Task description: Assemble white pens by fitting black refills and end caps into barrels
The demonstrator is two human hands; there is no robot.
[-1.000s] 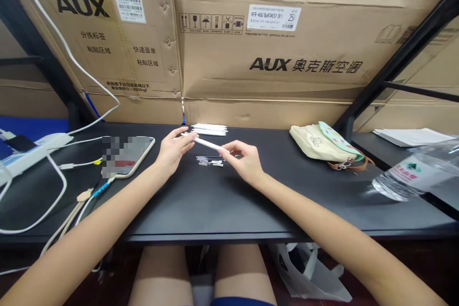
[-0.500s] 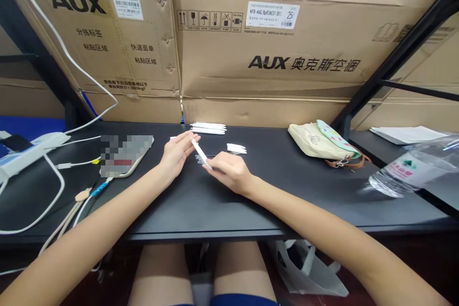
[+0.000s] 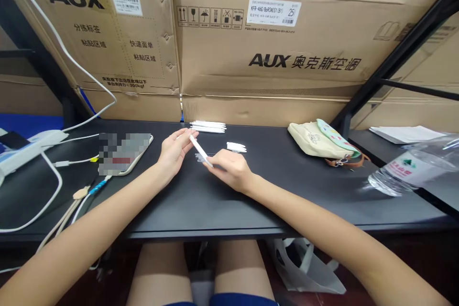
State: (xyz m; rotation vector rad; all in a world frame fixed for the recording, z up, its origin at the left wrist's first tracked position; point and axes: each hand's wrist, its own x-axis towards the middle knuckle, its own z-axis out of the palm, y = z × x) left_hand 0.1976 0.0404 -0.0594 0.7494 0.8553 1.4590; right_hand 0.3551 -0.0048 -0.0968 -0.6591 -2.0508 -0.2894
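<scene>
White pen body (image 3: 200, 151) lies angled between the hands. Right hand (image 3: 229, 170) pinches its near end; left hand (image 3: 174, 152) appears to hold the far end, contact unclear. White pen barrels (image 3: 208, 126) lie farther back on the black desk (image 3: 287, 210), with smaller white parts (image 3: 235, 147) to the right.

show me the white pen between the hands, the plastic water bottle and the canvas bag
white pen (image 3: 200, 150), head view, middle of the barrel
plastic water bottle (image 3: 405, 168), head view, on its label
canvas bag (image 3: 310, 136), head view, on the cream front
</scene>
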